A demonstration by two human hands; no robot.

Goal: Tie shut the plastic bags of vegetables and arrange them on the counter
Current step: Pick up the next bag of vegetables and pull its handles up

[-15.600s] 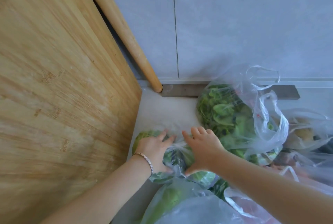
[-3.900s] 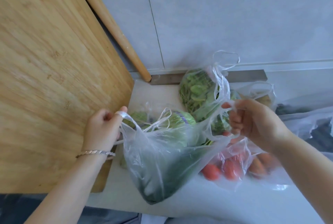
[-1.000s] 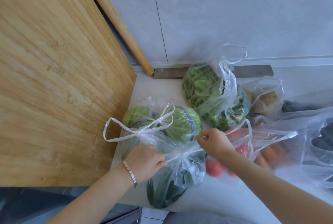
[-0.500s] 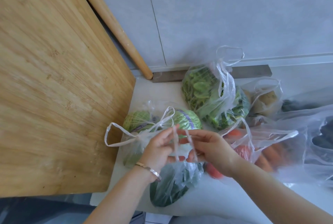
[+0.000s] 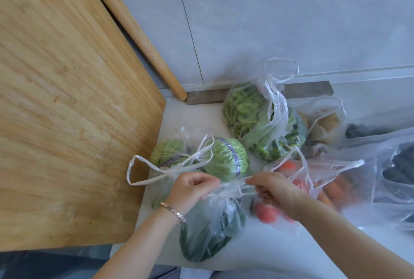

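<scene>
A clear bag of dark green vegetables (image 5: 210, 231) lies on the white counter (image 5: 257, 254) near its front edge. My left hand (image 5: 190, 189) pinches one bag handle and my right hand (image 5: 273, 191) pinches the other, the two handles crossed and drawn tight between them. Just behind sits a tied bag of cabbages (image 5: 221, 160) with a bow of handles. A bag of leafy greens (image 5: 253, 121) stands by the wall. To the right lies an open bag of tomatoes and carrots (image 5: 324, 189).
A large wooden board (image 5: 67, 110) leans at the left, with a wooden rolling pin (image 5: 134, 29) against the tiled wall. A bag of potatoes (image 5: 324, 121) and bags with dark vegetables (image 5: 394, 166) crowd the right side.
My hands have moved apart from the bag's middle, pulling its crossed handles taut sideways.
</scene>
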